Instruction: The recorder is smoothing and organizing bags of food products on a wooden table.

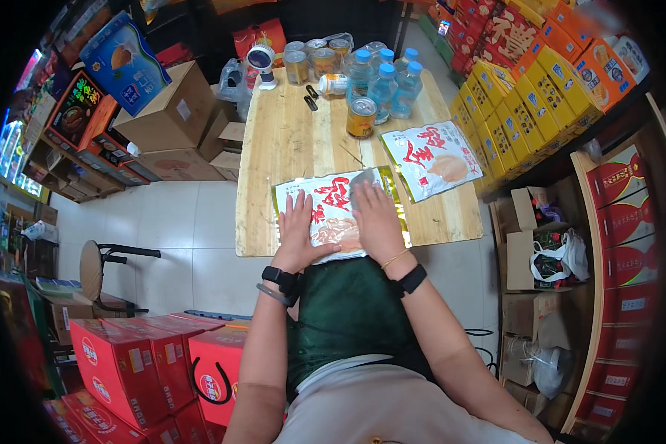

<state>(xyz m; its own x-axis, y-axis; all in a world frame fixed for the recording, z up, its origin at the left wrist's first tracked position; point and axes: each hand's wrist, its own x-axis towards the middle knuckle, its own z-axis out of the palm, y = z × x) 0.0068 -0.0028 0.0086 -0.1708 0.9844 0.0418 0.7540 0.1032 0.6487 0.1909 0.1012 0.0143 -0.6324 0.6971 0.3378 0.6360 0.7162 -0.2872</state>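
Note:
A printed foil food packet lies flat at the near edge of the wooden table. My left hand rests flat on its left part, fingers pointing away from me and thumb spread to the side. My right hand presses flat on its right part, fingertips on a small dark grey patch whose nature I cannot tell. Neither hand grips anything. A second printed packet lies tilted to the right, beyond my right hand.
At the table's far side stand a drink can, blue-capped plastic bottles, more cans, a white bottle on its side and a handheld fan. Yellow cartons stack along the right; red boxes stand lower left, near a chair.

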